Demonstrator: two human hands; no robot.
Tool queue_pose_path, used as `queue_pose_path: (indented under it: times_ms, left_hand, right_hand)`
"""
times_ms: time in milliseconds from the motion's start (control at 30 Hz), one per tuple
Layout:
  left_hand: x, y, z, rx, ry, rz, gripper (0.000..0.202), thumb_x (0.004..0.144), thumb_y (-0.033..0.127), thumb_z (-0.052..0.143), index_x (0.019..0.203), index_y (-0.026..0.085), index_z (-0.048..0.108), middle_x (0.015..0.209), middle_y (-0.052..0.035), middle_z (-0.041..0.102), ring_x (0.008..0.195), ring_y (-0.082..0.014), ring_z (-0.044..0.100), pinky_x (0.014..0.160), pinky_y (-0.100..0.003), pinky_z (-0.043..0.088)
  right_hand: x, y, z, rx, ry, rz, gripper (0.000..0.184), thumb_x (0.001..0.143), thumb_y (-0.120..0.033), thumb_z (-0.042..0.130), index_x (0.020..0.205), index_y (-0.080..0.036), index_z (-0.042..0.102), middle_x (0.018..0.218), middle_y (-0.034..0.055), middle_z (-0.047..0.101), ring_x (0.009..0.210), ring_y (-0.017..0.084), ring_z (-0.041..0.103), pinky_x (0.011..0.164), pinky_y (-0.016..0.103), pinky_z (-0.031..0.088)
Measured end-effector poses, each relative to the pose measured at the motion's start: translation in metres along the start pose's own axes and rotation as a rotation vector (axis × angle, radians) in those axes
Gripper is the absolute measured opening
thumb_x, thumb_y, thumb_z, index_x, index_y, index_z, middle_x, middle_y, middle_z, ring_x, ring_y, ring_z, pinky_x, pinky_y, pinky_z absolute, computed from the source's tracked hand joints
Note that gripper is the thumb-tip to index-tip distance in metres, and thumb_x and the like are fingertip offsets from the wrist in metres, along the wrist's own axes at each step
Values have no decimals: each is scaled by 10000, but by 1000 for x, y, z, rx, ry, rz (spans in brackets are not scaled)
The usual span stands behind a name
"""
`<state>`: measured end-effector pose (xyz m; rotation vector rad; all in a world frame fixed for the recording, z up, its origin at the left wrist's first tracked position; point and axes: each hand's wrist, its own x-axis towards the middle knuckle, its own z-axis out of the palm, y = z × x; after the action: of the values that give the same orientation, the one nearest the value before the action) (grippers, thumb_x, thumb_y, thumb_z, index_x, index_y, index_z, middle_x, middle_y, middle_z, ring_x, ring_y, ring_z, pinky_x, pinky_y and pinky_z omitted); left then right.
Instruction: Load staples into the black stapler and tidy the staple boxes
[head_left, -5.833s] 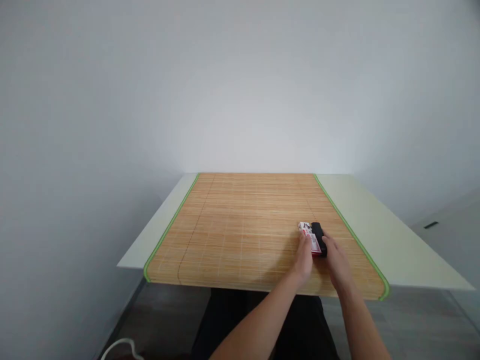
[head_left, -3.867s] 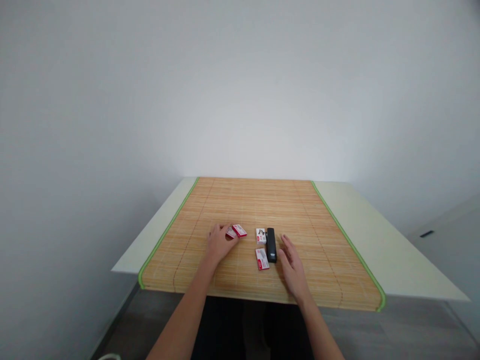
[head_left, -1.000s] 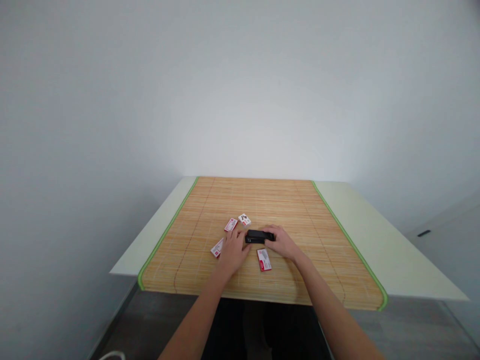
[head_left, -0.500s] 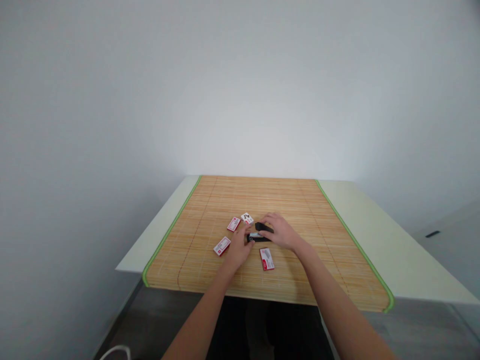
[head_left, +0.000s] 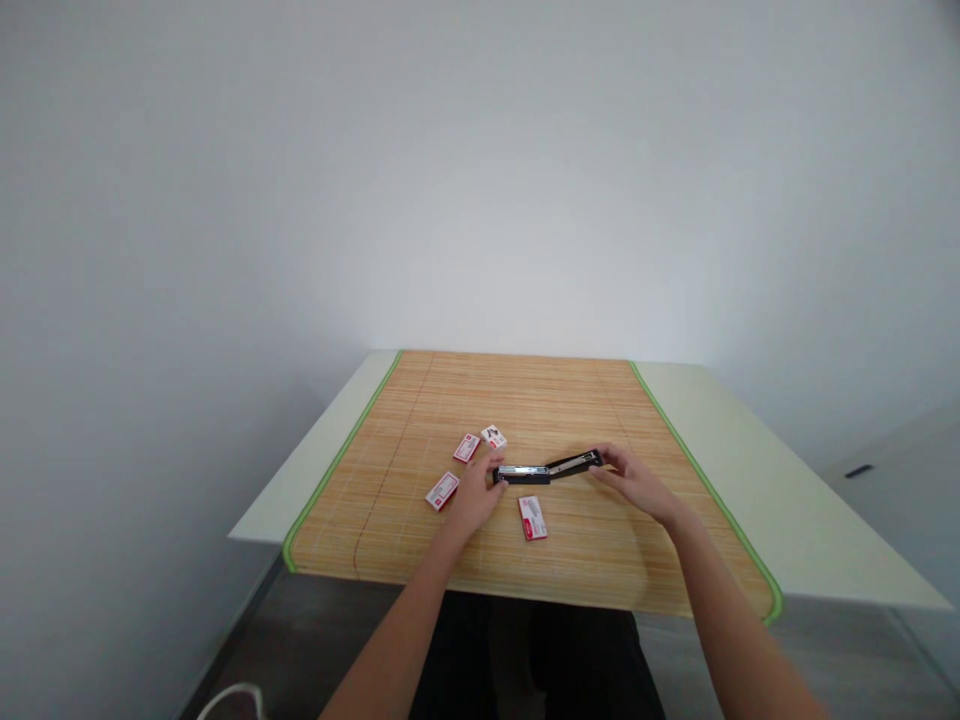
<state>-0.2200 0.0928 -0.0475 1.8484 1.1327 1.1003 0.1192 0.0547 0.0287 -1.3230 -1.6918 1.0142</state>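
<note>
A black stapler (head_left: 549, 474) lies on the bamboo mat, hinged wide apart so that its metal inside shows. My left hand (head_left: 477, 490) grips the left end of its base between thumb and fingers. At the other end, my right hand (head_left: 628, 476) pinches the tip of the swung-back top arm. In front of the stapler is a red and white box (head_left: 532, 518). Two more such boxes lie beside my left hand, one nearer box (head_left: 442, 491) and one farther box (head_left: 466, 447). Just beyond my left fingers sits a white box (head_left: 493, 437) with a dark picture.
The bamboo mat (head_left: 517, 390) with green edging covers the middle of a white table (head_left: 780, 490). A pale wall (head_left: 517, 200) rises behind the table. My legs (head_left: 592, 660) are under the front edge.
My right hand has moved to the right, swinging the stapler's top arm back and away from the base. My left hand stays at the base's left end.
</note>
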Motion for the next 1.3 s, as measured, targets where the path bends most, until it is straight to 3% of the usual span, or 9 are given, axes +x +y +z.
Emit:
queue_pose_path:
  times_ms: [267,433,500,567,667,733,833,1067,1300]
  left_hand:
    - [-7,18,-5,61,-6,13,568,876,126,623,1420,259,529,1361,-91,610,1290,-256,551,1149,-501,394]
    - [-36,42,-2,66,145,-10,568,917,156,543,1468,259,453,1448,-94,532,1345,-241,499,1167,-471,371]
    - [-57,58,4,127,189,-46,469,923,197,547,1387,249,502,1361,-98,572,1277,-248,535,1117,-458,407]
    - [-78,75,14,227,177,-74,374,897,288,627,1261,245,555,1210,-89,611,1154,-267,573,1034,-452,443]
    - [-96,97,32,381,103,-99,495,782,420,777,1199,255,568,1134,-84,604,1102,-313,548,963,-461,436]
    - [-96,106,40,463,77,-128,495,758,442,797,1163,253,584,1107,-86,595,1086,-329,534,923,-460,428]
    - [-83,105,40,536,51,-147,313,822,365,728,1092,253,616,1085,-86,584,1079,-322,529,898,-445,414]
    - [-57,73,-6,398,-149,40,354,815,195,686,1154,284,645,1120,-45,589,1092,-252,548,965,-390,425]
    - [-56,53,-26,319,-164,77,310,840,290,732,1142,256,665,1074,-56,607,1038,-249,570,934,-387,459]
  right_hand:
    - [-18,15,6,17,113,121,612,835,-570,715,1350,-254,616,1273,103,690,1165,286,637,996,443,534]
    - [-32,8,11,-154,521,-21,545,883,-453,622,1386,-250,573,1278,128,658,1083,278,625,867,443,562]
    - [-41,0,23,-245,615,-89,474,904,-383,575,1361,-257,590,1245,114,663,1048,267,621,862,441,550]
    - [-48,-9,42,-289,573,-137,422,915,-300,536,1328,-275,618,1232,99,668,1045,260,621,868,434,542]
    - [-50,-22,76,-253,286,-221,498,891,-167,479,1348,-307,619,1323,70,640,1200,257,587,982,448,517]
    - [-46,-26,95,-237,123,-271,610,851,-100,467,1408,-323,580,1409,48,597,1313,252,527,1120,487,431]
    - [-38,-25,114,-247,19,-307,679,850,-77,480,1477,-335,513,1451,38,573,1356,251,493,1175,508,376]
    - [-39,-12,123,-314,65,-269,581,856,-138,602,1405,-326,587,1313,69,631,1237,279,548,1087,497,448]
    - [-41,-13,125,-318,80,-235,406,866,-216,668,1260,-311,660,1207,70,632,1183,289,550,1052,478,451]
